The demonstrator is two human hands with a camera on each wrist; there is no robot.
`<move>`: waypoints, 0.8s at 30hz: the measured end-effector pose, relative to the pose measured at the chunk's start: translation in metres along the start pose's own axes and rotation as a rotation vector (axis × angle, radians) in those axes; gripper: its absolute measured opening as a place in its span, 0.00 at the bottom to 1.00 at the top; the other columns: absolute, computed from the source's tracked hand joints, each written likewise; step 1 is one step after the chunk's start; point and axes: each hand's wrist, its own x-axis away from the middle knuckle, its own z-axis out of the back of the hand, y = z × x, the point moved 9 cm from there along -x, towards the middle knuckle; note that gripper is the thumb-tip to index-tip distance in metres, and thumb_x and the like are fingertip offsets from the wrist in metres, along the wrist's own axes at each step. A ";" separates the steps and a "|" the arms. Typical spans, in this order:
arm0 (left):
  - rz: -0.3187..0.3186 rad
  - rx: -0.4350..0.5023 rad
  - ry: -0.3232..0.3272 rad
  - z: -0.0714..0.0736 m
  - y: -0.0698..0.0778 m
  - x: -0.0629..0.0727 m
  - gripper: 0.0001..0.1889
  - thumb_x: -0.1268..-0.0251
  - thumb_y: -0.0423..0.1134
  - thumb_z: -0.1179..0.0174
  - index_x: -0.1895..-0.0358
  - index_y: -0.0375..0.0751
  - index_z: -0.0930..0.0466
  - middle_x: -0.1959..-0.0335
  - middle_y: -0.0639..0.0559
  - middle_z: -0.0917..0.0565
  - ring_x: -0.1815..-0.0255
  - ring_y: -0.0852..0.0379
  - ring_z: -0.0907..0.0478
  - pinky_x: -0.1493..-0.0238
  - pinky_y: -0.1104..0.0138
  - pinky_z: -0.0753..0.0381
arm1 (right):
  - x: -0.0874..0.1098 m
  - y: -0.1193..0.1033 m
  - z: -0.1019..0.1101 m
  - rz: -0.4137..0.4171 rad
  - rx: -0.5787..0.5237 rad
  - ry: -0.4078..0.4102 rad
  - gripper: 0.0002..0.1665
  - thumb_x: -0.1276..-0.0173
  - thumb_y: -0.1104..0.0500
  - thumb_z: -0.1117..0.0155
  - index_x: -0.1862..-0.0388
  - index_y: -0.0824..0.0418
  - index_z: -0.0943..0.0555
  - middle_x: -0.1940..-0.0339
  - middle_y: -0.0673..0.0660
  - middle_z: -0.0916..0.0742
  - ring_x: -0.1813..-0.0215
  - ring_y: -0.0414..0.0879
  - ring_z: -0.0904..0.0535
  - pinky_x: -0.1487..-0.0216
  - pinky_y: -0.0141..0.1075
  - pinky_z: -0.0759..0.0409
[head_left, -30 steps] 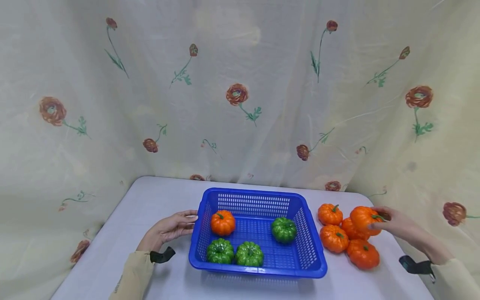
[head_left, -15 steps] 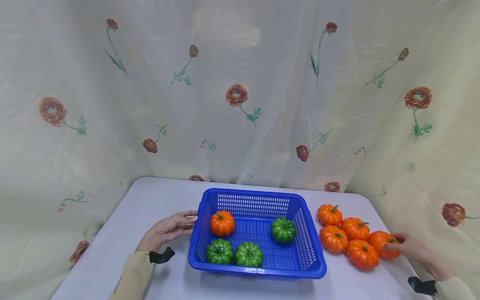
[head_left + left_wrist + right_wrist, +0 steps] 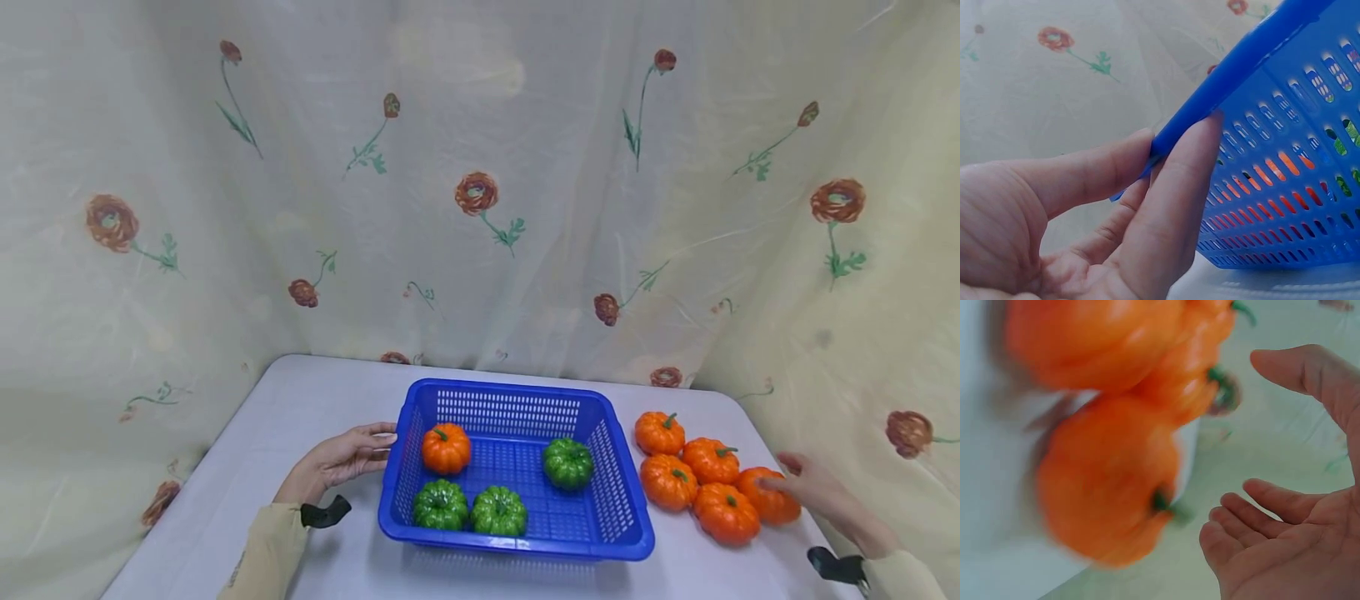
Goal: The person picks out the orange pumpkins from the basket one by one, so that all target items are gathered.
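Observation:
My left hand (image 3: 341, 458) pinches the left rim of the blue plastic basket (image 3: 517, 546) between thumb and fingers, as the left wrist view shows. Inside the basket sit an orange pumpkin (image 3: 446, 450) and three green pumpkins (image 3: 567, 463), two of them side by side at the front. My right hand (image 3: 821, 493) is beside the rightmost orange pumpkin (image 3: 776, 505) of a group on the table. In the right wrist view its thumb and fingers are spread apart, and a gap separates them from that pumpkin (image 3: 1107, 481).
Several more orange pumpkins (image 3: 725, 513) cluster right of the basket on the white table (image 3: 330, 400). The table's right edge runs close to the rightmost one. Behind and at both sides hangs a pale curtain (image 3: 540, 275) with printed flowers.
My right hand has carried an orange pumpkin right and towards me, set it at the group's right end and let go. My left hand has stayed on the basket rim.

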 end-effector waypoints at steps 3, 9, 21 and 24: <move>-0.001 -0.004 0.013 0.002 -0.001 0.000 0.23 0.28 0.30 0.49 0.33 0.33 0.43 0.59 0.48 0.16 0.61 0.58 0.16 0.58 0.68 0.14 | 0.003 -0.033 0.005 0.076 0.038 0.037 0.61 0.35 0.36 0.39 0.30 0.82 0.53 0.33 0.84 0.43 0.37 0.78 0.42 0.40 0.67 0.30; -0.009 -0.013 0.014 0.003 0.000 0.001 0.23 0.28 0.30 0.49 0.33 0.33 0.43 0.59 0.48 0.17 0.61 0.58 0.16 0.57 0.67 0.14 | 0.015 -0.119 -0.006 0.262 0.016 0.052 0.53 0.34 0.42 0.37 0.29 0.77 0.47 0.31 0.79 0.38 0.34 0.77 0.41 0.38 0.66 0.31; 0.005 -0.025 0.030 0.006 -0.001 -0.001 0.27 0.28 0.30 0.48 0.30 0.32 0.46 0.57 0.48 0.17 0.58 0.57 0.17 0.55 0.66 0.14 | 0.004 -0.274 -0.079 0.576 -0.120 -0.025 0.44 0.37 0.52 0.31 0.30 0.70 0.38 0.31 0.72 0.31 0.29 0.70 0.38 0.30 0.59 0.37; 0.004 -0.027 0.032 0.005 -0.001 -0.001 0.26 0.28 0.30 0.48 0.31 0.32 0.45 0.57 0.48 0.17 0.58 0.57 0.16 0.54 0.66 0.14 | 0.001 -0.306 -0.110 0.633 -0.137 -0.105 0.43 0.38 0.53 0.30 0.31 0.70 0.36 0.31 0.71 0.30 0.29 0.68 0.36 0.31 0.59 0.35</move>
